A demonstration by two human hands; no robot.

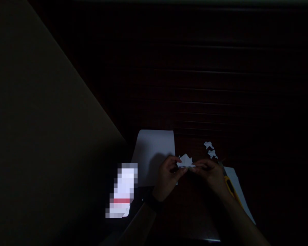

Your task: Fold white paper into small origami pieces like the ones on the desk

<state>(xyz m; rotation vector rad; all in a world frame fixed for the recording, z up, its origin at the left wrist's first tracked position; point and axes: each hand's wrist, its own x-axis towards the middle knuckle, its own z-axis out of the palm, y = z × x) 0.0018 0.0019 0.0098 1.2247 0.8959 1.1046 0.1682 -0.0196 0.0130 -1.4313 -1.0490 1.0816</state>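
Observation:
A small folded white paper piece (186,160) with a pointed top is held between both hands, above the dark table. My left hand (168,176) pinches its left end, fingers behind and thumb along the lower edge. At the opposite end, my right hand (212,176) closes its fingertips on the same paper. A dark band sits on my left wrist. Two other small folded paper pieces (210,150) lie behind my right hand. The room is dim, so the folds are hard to make out.
A stack of white paper (155,143) lies behind my left hand. A lit, pixelated screen (124,188) stands at the left. Beside my right forearm are a yellow-handled cutter (231,188) and white paper (242,193). A pale wall (41,119) borders the left.

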